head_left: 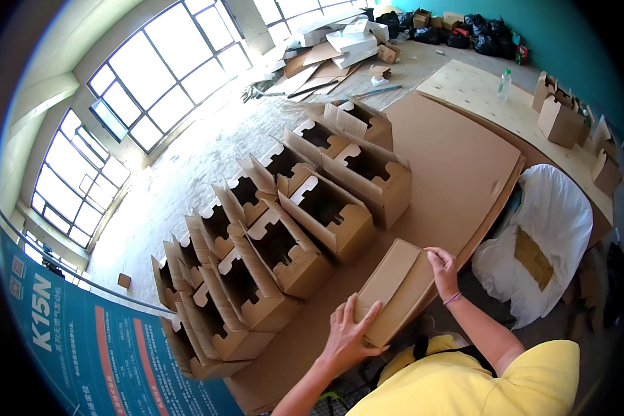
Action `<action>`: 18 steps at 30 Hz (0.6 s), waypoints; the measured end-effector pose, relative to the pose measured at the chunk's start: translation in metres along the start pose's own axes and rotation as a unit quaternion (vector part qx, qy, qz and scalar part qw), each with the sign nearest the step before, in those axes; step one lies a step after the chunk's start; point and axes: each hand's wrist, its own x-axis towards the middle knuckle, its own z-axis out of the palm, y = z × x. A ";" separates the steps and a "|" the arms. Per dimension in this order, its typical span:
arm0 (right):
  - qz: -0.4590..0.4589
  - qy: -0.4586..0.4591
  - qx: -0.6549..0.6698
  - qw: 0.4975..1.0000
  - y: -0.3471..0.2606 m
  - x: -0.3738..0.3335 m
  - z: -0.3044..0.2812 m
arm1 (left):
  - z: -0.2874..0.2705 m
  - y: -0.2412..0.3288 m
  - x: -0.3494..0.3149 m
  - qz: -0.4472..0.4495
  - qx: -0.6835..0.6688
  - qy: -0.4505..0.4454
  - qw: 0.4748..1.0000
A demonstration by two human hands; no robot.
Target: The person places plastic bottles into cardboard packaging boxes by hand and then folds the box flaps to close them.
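Note:
A long brown cardboard box (390,281) lies at the near edge of the cardboard-covered table, one long flap showing on its upper side. My left hand (350,329) grips its near left end, fingers over the top and thumb at the near edge. At the far right corner, my right hand (442,269) pinches the box's edge between thumb and fingers. Just left of the box, several cardboard boxes (353,225) stand upright in two rows with their flaps raised. Their insides look dark, and the contents cannot be made out.
Flat cardboard sheets (457,149) cover the table. White cloth or sacking (558,215) is at my right. Beyond it, a plywood board (464,87) bears a plastic bottle (504,84) and more open boxes (561,121). A blue printed banner (83,340) stands at the left.

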 end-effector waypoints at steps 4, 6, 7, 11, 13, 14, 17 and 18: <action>-0.043 0.005 0.048 0.998 0.017 0.061 -0.033 | 0.036 0.036 0.049 -0.017 0.014 0.074 0.997; -0.046 0.051 0.108 0.992 0.021 0.094 -0.044 | 0.060 0.053 0.082 -0.026 0.016 0.119 0.992; -0.033 0.018 0.104 0.994 0.020 0.107 -0.055 | 0.071 0.060 0.101 -0.020 0.032 0.149 0.988; 0.011 -0.037 0.097 0.995 0.069 0.136 -0.084 | 0.098 0.096 0.186 -0.053 0.063 0.182 0.980; 0.059 -0.091 0.155 0.982 0.064 0.137 -0.086 | 0.115 0.105 0.224 -0.090 0.099 0.186 0.973; 0.069 -0.127 0.195 0.970 0.048 0.140 -0.086 | 0.123 0.111 0.243 -0.113 0.120 0.187 0.968; 0.088 -0.199 0.237 0.947 0.037 0.176 -0.107 | 0.138 0.123 0.297 -0.142 0.166 0.185 0.958; 0.084 -0.209 0.201 0.953 0.050 0.202 -0.111 | 0.145 0.126 0.313 -0.147 0.192 0.183 0.953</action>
